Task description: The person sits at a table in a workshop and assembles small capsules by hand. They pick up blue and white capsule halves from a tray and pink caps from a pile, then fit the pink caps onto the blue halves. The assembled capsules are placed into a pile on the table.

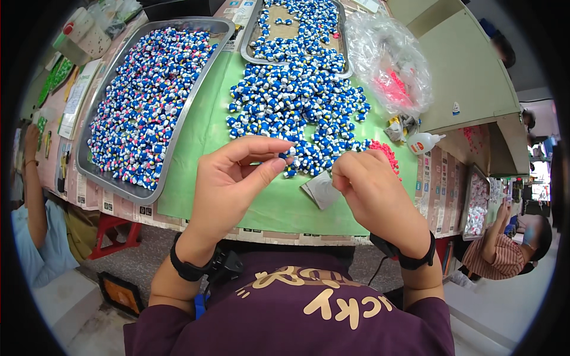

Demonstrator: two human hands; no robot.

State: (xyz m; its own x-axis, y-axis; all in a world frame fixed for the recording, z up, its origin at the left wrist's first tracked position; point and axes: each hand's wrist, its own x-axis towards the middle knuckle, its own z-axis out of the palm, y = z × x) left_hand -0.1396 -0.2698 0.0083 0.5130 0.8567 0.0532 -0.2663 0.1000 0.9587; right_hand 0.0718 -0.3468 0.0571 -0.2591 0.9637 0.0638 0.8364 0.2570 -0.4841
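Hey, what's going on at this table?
A person is handling small blue-and-white pieces heaped on a green sheet. The left hand makes a pinch at the near edge, perhaps around one piece. The right hand is curled by a small grey card, any grip hidden. More pieces fill a metal tray on the left; pink bits lie beyond the right hand.

Blue-and-white pieces: small, rounded, some yellow-marked; loosely heaped, upper centre.
Pink bits: tiny, bright, clustered right of centre.
Grey pad: flat, squarish, lying askew, just below centre, partly hidden.
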